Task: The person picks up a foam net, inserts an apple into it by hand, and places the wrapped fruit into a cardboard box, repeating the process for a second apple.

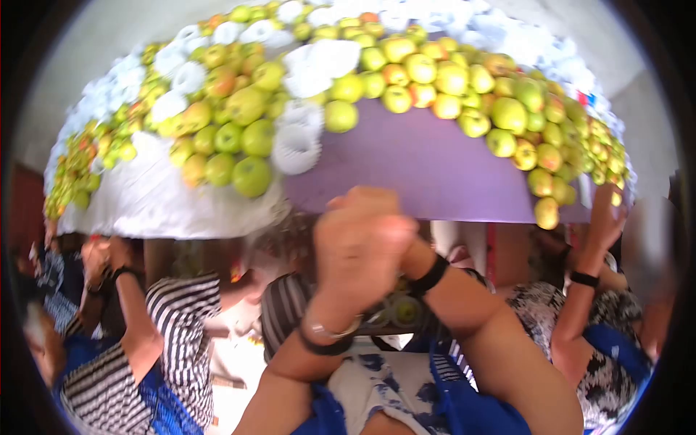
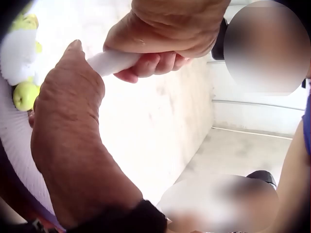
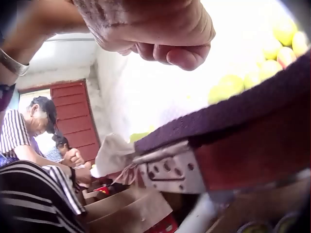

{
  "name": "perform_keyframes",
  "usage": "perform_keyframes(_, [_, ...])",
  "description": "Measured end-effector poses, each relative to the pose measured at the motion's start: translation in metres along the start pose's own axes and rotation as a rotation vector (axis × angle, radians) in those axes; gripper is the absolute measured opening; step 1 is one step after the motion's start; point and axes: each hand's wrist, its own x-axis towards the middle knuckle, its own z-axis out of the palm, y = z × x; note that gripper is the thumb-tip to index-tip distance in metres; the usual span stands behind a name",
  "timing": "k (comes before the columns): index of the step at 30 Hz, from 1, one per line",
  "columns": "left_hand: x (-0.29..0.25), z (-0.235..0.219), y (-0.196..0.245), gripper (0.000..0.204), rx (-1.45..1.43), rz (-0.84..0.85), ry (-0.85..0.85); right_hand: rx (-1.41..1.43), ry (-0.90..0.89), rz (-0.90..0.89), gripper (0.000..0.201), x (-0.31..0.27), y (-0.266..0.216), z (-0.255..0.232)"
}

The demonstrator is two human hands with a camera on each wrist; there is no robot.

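Note:
At the table's front edge my left hand (image 1: 346, 264) and right hand (image 1: 408, 252) are close together, overlapping and blurred in the head view. In the left wrist view, the fingers of my right hand (image 2: 167, 29) curl round a white foam fruit net (image 2: 114, 62), bunched into a narrow roll. Its other end meets my left hand (image 2: 70, 116) at the thumb, with that hand curled and its fingers mostly hidden. In the right wrist view, curled fingers (image 3: 187, 57) show at the top and the net is hidden.
Yellow-green apples (image 1: 449, 76) heap across the purple tabletop (image 1: 428, 159), with white foam nets (image 1: 297, 148) among and behind them. A white sheet (image 1: 159, 196) covers the left part. People work on both sides, and a cardboard box (image 3: 129, 208) stands below the edge.

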Motion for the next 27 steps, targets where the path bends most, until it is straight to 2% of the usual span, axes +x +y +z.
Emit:
perform_keyframes(1, [0.001, -0.004, -0.003, 0.041, 0.002, 0.019, 0.088, 0.054, 0.109, 0.028, 0.017, 0.005, -0.014, 0.005])
perform_keyframes(2, [0.004, -0.012, 0.003, 0.045, -0.173, -0.041, 0.053, 0.133, 0.190, 0.143, 0.015, -0.002, -0.021, 0.013])
perform_keyframes(3, [0.006, -0.016, 0.009, 0.049, -0.335, -0.106, 0.021, 0.171, 0.124, 0.184, 0.015, 0.000, -0.019, 0.006])
perform_keyframes(5, [0.006, -0.009, 0.009, 0.051, -0.205, 0.004, -0.018, 0.272, -0.008, 0.269, 0.017, 0.005, -0.019, -0.004])
perform_keyframes(6, [0.005, -0.007, 0.009, 0.052, -0.132, 0.063, -0.032, 0.071, -0.074, 0.228, 0.020, 0.009, -0.010, -0.009])
perform_keyframes(9, [0.002, -0.012, 0.018, 0.053, -0.238, -0.030, 0.002, 0.341, 0.055, 0.179, 0.019, 0.007, -0.023, -0.011])
perform_keyframes(13, [0.009, -0.018, 0.012, 0.053, -0.456, -0.069, -0.022, 0.241, 0.045, 0.270, 0.018, -0.009, -0.026, 0.003])
perform_keyframes(14, [0.008, -0.015, 0.008, 0.052, -0.362, -0.138, 0.086, 0.193, 0.020, 0.272, 0.017, -0.008, -0.019, -0.001])
perform_keyframes(15, [0.010, -0.017, -0.007, 0.050, -0.479, -0.185, 0.056, 0.151, -0.004, 0.273, 0.016, -0.008, -0.013, -0.003])
perform_keyframes(17, [0.017, -0.028, -0.041, 0.050, -0.704, -0.268, 0.002, 0.211, 0.015, 0.439, 0.017, -0.012, -0.002, -0.003])
perform_keyframes(20, [0.026, -0.016, -0.032, 0.055, -0.607, -0.297, 0.181, 0.359, 0.029, 0.647, 0.019, -0.010, 0.013, -0.011])
perform_keyframes(22, [0.025, -0.028, -0.034, 0.057, -0.524, -0.275, 0.078, 0.422, 0.009, 0.733, 0.018, -0.002, 0.012, -0.024])
perform_keyframes(23, [0.025, -0.035, -0.036, 0.058, -0.482, -0.266, 0.023, 0.351, -0.037, 0.749, 0.018, -0.003, 0.014, -0.027])
perform_keyframes(25, [0.023, -0.041, -0.042, 0.048, -0.282, -0.230, 0.019, 0.214, -0.134, 0.780, 0.019, -0.005, 0.018, -0.031])
perform_keyframes(26, [0.022, -0.043, -0.043, 0.043, -0.182, -0.211, 0.020, 0.252, -0.110, 0.781, 0.020, -0.006, 0.019, -0.029])
perform_keyframes(27, [0.021, -0.043, -0.042, 0.035, -0.205, -0.240, 0.035, 0.291, -0.087, 0.782, 0.020, -0.008, 0.020, -0.028])
